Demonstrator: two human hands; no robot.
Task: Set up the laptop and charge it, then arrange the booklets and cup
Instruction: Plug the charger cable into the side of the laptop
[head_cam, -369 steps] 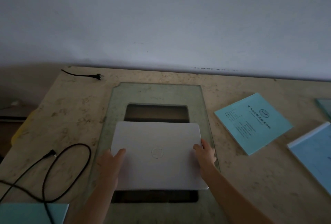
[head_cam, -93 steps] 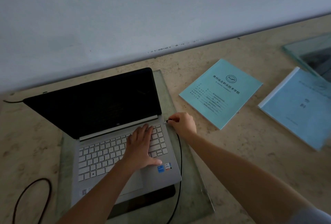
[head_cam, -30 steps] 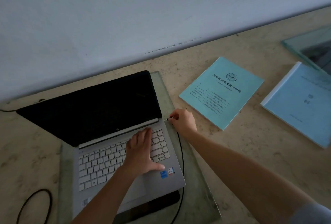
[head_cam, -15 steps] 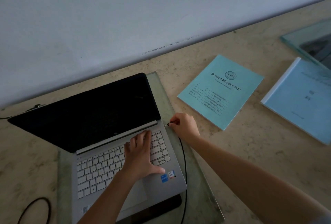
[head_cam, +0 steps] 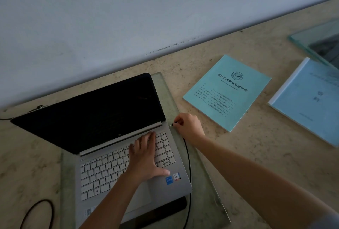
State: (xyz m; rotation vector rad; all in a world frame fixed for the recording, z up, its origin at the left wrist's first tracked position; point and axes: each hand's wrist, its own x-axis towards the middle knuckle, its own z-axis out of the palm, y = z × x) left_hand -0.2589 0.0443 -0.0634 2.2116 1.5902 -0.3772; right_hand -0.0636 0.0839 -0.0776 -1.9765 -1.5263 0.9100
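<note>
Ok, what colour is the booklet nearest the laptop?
The booklet is teal with dark print; head view.

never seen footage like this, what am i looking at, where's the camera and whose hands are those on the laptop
There is no machine: one camera worn on a person's head looks down at their two bare hands. The left hand lies flat on the keyboard of an open laptop, whose screen is dark. The fingers of the right hand pinch the charger plug at the laptop's right edge; its black cable runs back along that side. The laptop sits on a glass pane on a stone table. To the right lie a teal booklet and a blue booklet. No cup shows.
</note>
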